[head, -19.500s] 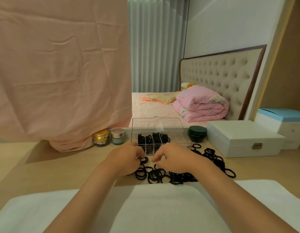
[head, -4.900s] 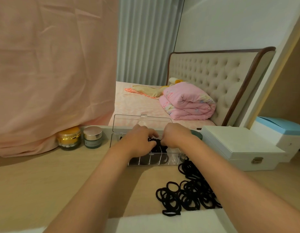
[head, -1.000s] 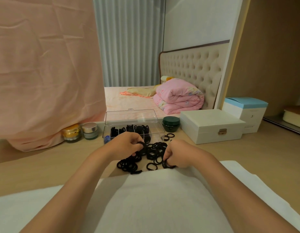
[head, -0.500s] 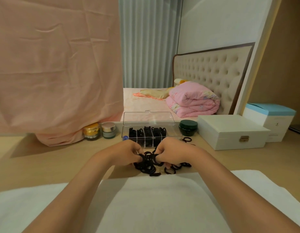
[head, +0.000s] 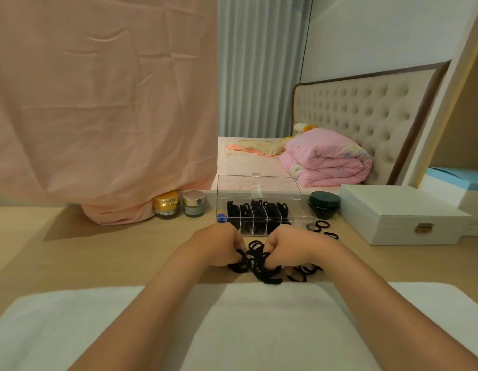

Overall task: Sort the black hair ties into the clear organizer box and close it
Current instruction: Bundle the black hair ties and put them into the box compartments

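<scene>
A clump of black hair ties [head: 256, 259] lies on the wooden tabletop just in front of a white towel. My left hand [head: 217, 246] and my right hand [head: 288, 246] sit on either side of the clump, fingers curled into it and gripping ties. Behind them stands the clear organizer box [head: 299, 212], its lid [head: 259, 186] raised upright; several of its compartments hold black ties. A few loose hair ties [head: 323, 228] lie to the right of the box.
A gold jar [head: 167, 204] and a silver-lidded jar [head: 194, 203] stand left of the box, a dark green jar [head: 324, 204] right of it. A white latched case [head: 401, 212] is at the right. Pink cloth [head: 98, 103] hangs at left. A white towel [head: 259, 330] covers the near edge.
Both hands have drawn the ties into a tighter clump between them. The view has shifted slightly; the box and jars stay where they were.
</scene>
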Demonstrator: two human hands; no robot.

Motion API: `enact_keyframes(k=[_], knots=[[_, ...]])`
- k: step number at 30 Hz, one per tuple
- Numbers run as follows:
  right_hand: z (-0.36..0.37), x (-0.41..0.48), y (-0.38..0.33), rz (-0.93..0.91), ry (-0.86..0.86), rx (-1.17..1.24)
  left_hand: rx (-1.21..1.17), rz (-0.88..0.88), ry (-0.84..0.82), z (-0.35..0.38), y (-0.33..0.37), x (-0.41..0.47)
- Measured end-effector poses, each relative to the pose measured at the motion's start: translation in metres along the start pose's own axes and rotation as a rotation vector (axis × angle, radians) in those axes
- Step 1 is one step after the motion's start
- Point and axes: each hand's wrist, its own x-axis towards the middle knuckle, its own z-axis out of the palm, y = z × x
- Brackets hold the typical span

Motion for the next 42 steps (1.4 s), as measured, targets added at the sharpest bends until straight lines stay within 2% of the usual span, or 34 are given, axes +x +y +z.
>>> enact_keyframes(k=[3, 6, 10, 16, 19, 24, 26, 28, 31, 37, 42], knots=[[-0.006, -0.008, 0.005, -0.024, 0.017, 0.161, -0.076, -0.022, -0.001, -0.003, -0.004, -0.001], [-0.01, -0.013, 0.01, -0.084, 0.038, 0.309, -0.272, -0.021, 0.023, -0.009, -0.008, -0.002], [-0.02, -0.019, 0.016, -0.131, 0.009, 0.39, -0.489, -0.034, 0.043, -0.011, -0.006, -0.005], [-0.021, -0.024, 0.006, -0.206, -0.048, 0.715, -0.722, -0.068, 0.014, -0.01, 0.003, -0.003], [-0.015, -0.019, 0.003, -0.177, 0.042, 0.729, -0.841, -0.047, -0.042, -0.014, 0.004, -0.005], [-0.011, -0.015, 0.004, -0.121, 0.148, 0.621, -1.085, 0.048, -0.242, -0.021, -0.002, -0.008], [-0.009, -0.013, 0.001, -0.104, 0.208, 0.586, -1.047, 0.072, -0.237, -0.021, -0.001, -0.008], [-0.007, -0.01, -0.003, -0.097, 0.264, 0.561, -0.955, 0.067, -0.151, -0.02, 0.004, -0.007], [-0.008, -0.011, -0.005, -0.128, 0.301, 0.564, -0.947, 0.029, -0.013, -0.018, 0.008, -0.006], [-0.019, -0.022, 0.008, -0.231, 0.236, 0.702, -0.964, 0.043, 0.044, -0.021, 0.009, -0.002], [-0.028, -0.01, 0.02, -0.193, 0.429, 0.655, -1.036, 0.119, 0.009, -0.025, 0.016, 0.011]])
